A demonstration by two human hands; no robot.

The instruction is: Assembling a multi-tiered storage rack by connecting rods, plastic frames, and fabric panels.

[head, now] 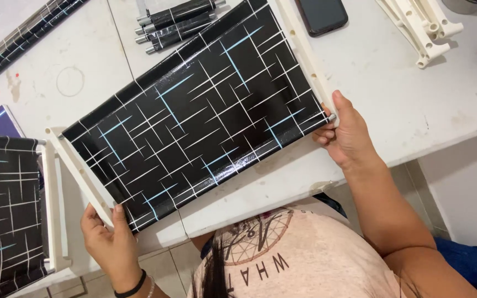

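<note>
Left hand: our left hand (109, 240) closes its fingers and thumb round the near end of the left white rail (78, 175), at the lower left corner of the shelf panel.
Right hand: our right hand (348, 132) grips the near end of the right white rail (305, 55), thumb on top, fingers curled under the panel's corner.
Shelf panel: we hold a long shelf panel (200, 118), black and glossy with thin white and pale blue crossing lines, stretched between the 2 rails. It lies slanted over the white table (393, 83), its near edge out past the table's front edge.
Second panel: a second shelf (6, 209) in the same pattern, with its own white frame, sits at the far left, just beside our left hand.
Tubes: a bundle of tubes (178, 22) wrapped in the same pattern lies beyond the panel's far edge.
Phone: a dark phone (322, 14) lies face up by the right rail's far end.
White parts: more white plastic parts (420, 27) lie well apart at the upper right.
Strip: a long patterned strip (26, 38) runs along the upper left corner.
</note>
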